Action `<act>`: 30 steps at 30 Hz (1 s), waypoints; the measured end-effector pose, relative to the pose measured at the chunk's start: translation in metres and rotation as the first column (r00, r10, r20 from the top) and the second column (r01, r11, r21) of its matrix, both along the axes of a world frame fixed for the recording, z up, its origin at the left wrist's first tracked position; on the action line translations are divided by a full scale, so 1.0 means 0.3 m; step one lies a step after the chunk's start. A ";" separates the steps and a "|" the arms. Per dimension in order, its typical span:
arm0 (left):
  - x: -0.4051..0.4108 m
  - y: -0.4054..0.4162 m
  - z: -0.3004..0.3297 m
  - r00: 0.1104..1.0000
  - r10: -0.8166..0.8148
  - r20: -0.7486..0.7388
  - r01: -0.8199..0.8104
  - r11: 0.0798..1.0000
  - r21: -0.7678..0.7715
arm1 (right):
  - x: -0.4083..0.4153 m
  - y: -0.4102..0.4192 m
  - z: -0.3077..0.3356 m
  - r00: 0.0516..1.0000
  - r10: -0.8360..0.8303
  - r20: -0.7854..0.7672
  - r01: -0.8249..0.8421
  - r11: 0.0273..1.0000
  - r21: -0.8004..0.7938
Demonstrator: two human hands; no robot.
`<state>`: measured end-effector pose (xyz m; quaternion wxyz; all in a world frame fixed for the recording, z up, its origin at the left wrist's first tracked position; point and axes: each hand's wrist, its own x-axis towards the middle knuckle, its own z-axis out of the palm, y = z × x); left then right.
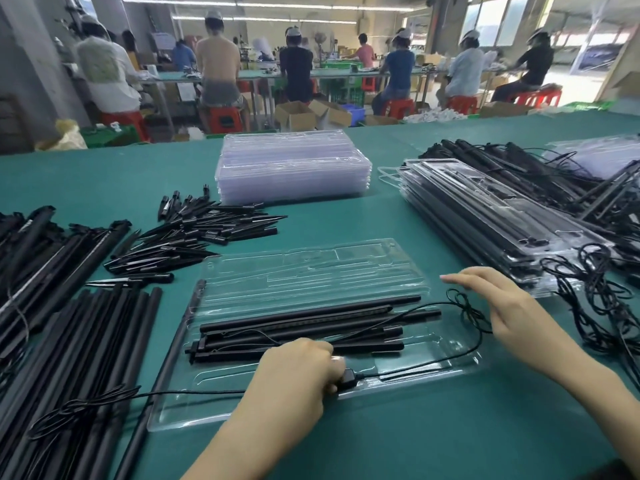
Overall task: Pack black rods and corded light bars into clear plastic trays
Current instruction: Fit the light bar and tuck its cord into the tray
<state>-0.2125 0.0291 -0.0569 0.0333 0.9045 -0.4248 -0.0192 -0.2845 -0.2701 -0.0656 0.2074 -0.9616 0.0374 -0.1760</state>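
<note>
Open clear tray [398, 258] on bench [450, 427], rods and light bars [304, 327] loose inside. Left hand [298, 372] pinches cord plug [349, 375]; right hand [512, 306] spread above. Risk: slack cord [433, 306] snagging, dragging bars from their slots.

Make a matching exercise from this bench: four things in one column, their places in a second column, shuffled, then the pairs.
Things
1. stack of empty clear trays
2. pile of black spikes
3. left hand
4. stack of filled trays

Places
A. right side of the table
B. on a small black cord box at the open tray's near edge
C. far centre
D. left of centre

Pairs: 1-C, 2-D, 3-B, 4-A
</note>
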 end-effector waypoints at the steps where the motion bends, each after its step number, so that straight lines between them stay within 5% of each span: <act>1: 0.013 0.011 -0.002 0.999 0.000 -0.040 -0.002 0.999 -0.042 | 0.001 -0.016 -0.001 0.995 -0.018 -0.098 0.012 0.998 -0.062; 5: 0.042 0.039 0.017 0.978 0.021 -0.207 -0.064 0.977 -0.204 | -0.004 -0.056 -0.008 0.937 0.036 -0.346 -0.113 0.972 -0.206; 12: 0.018 -0.017 -0.048 0.999 0.034 0.008 -0.032 0.973 -0.229 | -0.028 -0.071 0.026 0.991 0.133 0.013 -0.126 0.966 -0.227; 18: 0.008 -0.062 -0.112 0.997 0.019 -0.074 -0.027 0.993 -0.112 | -0.039 -0.054 0.075 0.969 0.209 0.134 -0.156 0.934 -0.322; 23: 0.007 -0.062 -0.126 0.994 0.040 -0.101 -0.050 0.993 -0.105 | -0.035 -0.015 0.071 0.966 0.183 0.185 -0.204 0.974 0.102; 27: 0.003 -0.067 -0.126 0.994 0.057 -0.088 -0.067 0.990 -0.123 | -0.021 0.037 0.067 0.959 0.022 0.283 -0.164 0.858 0.487; 30: 0.002 -0.068 -0.123 0.994 0.057 -0.092 -0.070 0.988 -0.138 | -0.010 0.052 0.080 0.971 -0.053 0.234 -0.081 0.843 0.531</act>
